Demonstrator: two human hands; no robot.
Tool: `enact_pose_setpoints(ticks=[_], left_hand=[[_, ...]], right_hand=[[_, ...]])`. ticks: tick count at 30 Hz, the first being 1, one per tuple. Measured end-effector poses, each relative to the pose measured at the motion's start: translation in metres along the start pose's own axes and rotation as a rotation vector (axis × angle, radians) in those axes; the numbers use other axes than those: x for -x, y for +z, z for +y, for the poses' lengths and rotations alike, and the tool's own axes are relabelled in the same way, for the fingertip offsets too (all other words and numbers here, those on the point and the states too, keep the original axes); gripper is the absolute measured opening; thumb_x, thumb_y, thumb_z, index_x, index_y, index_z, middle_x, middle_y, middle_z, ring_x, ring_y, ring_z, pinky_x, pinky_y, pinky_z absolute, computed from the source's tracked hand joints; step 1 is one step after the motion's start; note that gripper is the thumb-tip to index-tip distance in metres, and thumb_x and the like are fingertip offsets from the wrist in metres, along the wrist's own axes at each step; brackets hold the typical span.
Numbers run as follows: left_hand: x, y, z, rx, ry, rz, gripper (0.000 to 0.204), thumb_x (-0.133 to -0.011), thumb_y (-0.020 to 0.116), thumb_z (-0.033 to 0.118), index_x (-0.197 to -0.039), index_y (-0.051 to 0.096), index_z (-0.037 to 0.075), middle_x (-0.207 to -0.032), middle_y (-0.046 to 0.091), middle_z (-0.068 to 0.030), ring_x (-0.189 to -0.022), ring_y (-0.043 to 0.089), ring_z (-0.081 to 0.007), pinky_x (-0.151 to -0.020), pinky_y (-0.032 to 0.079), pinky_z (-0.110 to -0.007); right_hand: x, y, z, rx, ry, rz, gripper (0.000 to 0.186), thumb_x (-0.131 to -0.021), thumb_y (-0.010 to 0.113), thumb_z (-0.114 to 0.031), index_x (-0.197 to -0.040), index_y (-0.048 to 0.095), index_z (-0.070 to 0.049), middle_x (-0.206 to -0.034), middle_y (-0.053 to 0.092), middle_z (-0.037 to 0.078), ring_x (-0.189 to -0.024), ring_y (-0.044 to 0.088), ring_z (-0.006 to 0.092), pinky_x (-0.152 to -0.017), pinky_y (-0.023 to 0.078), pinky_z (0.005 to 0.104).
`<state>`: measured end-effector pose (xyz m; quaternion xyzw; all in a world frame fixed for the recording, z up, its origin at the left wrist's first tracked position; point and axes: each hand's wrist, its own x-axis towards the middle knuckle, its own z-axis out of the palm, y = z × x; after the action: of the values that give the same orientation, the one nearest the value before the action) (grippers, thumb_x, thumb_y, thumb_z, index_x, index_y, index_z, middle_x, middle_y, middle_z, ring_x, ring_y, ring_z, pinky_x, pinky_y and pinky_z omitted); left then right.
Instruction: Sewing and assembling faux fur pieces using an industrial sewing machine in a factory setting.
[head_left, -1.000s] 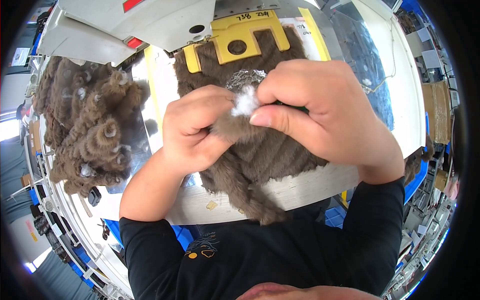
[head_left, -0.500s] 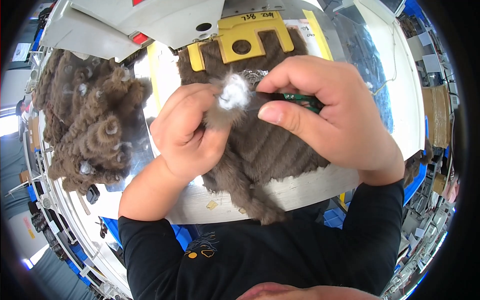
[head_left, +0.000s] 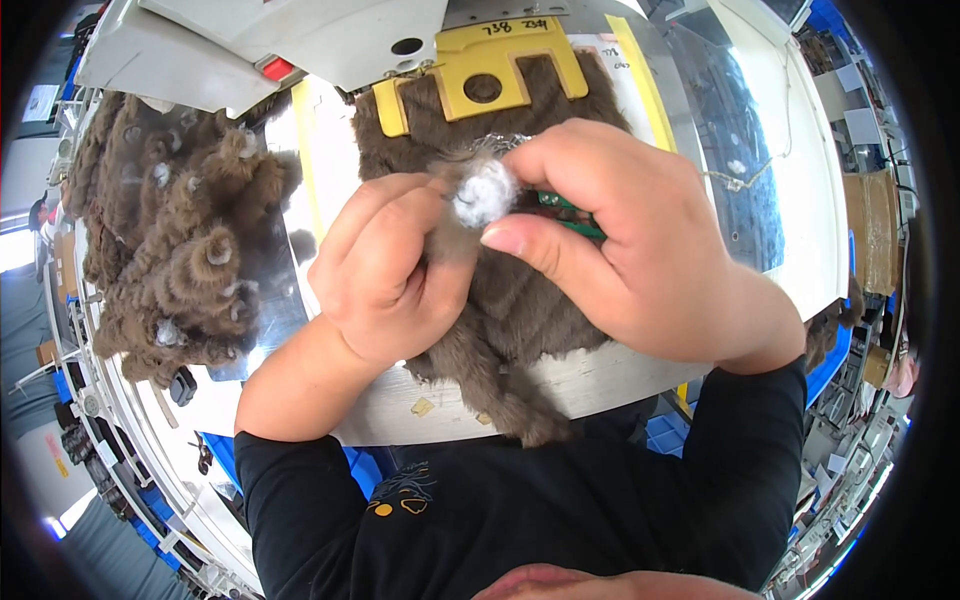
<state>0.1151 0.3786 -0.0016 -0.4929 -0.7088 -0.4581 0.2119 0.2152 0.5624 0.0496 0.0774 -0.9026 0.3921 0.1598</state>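
My left hand (head_left: 395,265) is closed around a furry brown plush piece (head_left: 455,243). White stuffing (head_left: 486,194) bulges from its upper end. Between the thumb and fingers of my right hand (head_left: 650,235) is a small hand tool with green handles (head_left: 572,216); its working end is hidden by my fingers and the stuffing. The right thumb and fingertips are right beside the stuffing. Beneath both hands lies brown plush fabric (head_left: 535,305), and a long furry strip (head_left: 515,405) hangs over the table's near edge.
A heap of stuffed brown plush pieces (head_left: 175,240) is piled on the left. Behind my hands, a yellow template with cut-outs (head_left: 505,65) covers part of the fabric. A white machine body (head_left: 330,45) stands at the back left. Yellow tape (head_left: 645,85) runs along the worktop.
My right hand has moved left, bringing its fingertips up against the stuffing and covering more of the tool. The left hand and plush piece have shifted slightly right.
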Motion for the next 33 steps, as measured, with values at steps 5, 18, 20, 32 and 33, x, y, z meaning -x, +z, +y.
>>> enact_pose_setpoints(ticks=[5,18,20,32,33], left_hand=[[0.000,-0.001,0.001,-0.001,0.014,-0.013,0.022,-0.071,0.075,-0.011,-0.090,0.068,-0.004,-0.089,0.072,-0.0180,-0.074,0.070,-0.0265,-0.066,0.058,-0.032],[-0.002,-0.002,-0.002,-0.019,0.015,-0.016,0.023,-0.070,0.076,-0.010,-0.091,0.068,-0.005,-0.088,0.072,-0.0174,-0.072,0.070,-0.0260,-0.064,0.057,-0.031],[-0.001,-0.002,-0.001,-0.008,0.015,-0.019,0.024,-0.069,0.075,-0.010,-0.091,0.068,-0.005,-0.088,0.072,-0.0172,-0.072,0.069,-0.0261,-0.064,0.057,-0.031],[-0.001,-0.001,-0.001,0.000,-0.010,-0.021,0.024,-0.068,0.074,-0.011,-0.090,0.068,-0.005,-0.087,0.070,-0.0168,-0.072,0.069,-0.0263,-0.066,0.058,-0.031],[-0.001,-0.001,-0.001,-0.005,-0.005,-0.021,0.024,-0.068,0.074,-0.011,-0.089,0.068,-0.005,-0.087,0.071,-0.0169,-0.072,0.069,-0.0263,-0.066,0.058,-0.031]], right_hand=[[0.000,0.001,0.001,0.024,-0.021,0.012,0.016,-0.091,0.077,-0.010,-0.098,0.066,0.000,-0.085,0.064,0.014,-0.072,0.063,0.0301,-0.064,0.049,0.0344],[-0.002,-0.004,0.004,-0.037,-0.019,0.007,0.016,-0.089,0.078,-0.009,-0.099,0.069,0.000,-0.084,0.066,0.010,-0.070,0.063,0.0237,-0.063,0.048,0.0325],[-0.002,-0.005,0.003,-0.037,-0.014,-0.009,0.016,-0.089,0.078,-0.009,-0.099,0.069,0.000,-0.083,0.066,0.010,-0.070,0.063,0.0239,-0.064,0.049,0.0323],[-0.002,-0.010,0.004,0.002,-0.044,0.002,0.019,-0.088,0.078,-0.010,-0.100,0.069,0.001,-0.085,0.068,0.012,-0.074,0.067,0.0270,-0.067,0.051,0.0329],[-0.002,-0.008,0.004,-0.014,-0.034,0.003,0.020,-0.088,0.079,-0.011,-0.101,0.069,0.001,-0.086,0.068,0.012,-0.075,0.067,0.0272,-0.068,0.052,0.0328]])
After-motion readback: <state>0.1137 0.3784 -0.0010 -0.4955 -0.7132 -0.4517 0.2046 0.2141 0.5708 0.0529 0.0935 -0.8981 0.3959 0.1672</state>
